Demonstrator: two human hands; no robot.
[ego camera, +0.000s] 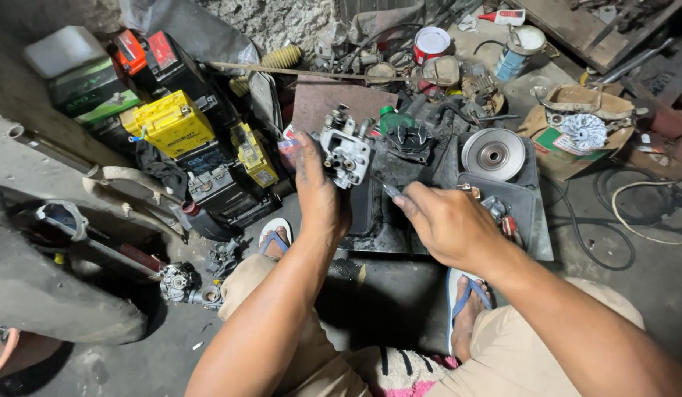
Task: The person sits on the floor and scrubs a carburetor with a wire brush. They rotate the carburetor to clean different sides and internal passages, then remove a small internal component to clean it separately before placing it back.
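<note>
Left hand (319,192) is gripping a grey carburetor (345,151), right hand (445,223) is pinching a thin metal tool (389,190) pointing at it, above a dirty black tray (536,220).

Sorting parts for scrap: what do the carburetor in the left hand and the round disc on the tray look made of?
Carburetor: likely cast aluminium or similar alloy, with a dull pale-grey, rough matte surface. Disc: probably steel, with a smooth machined silver-grey face showing concentric rings and a soft sheen. Both are guesses from looks alone.
</note>
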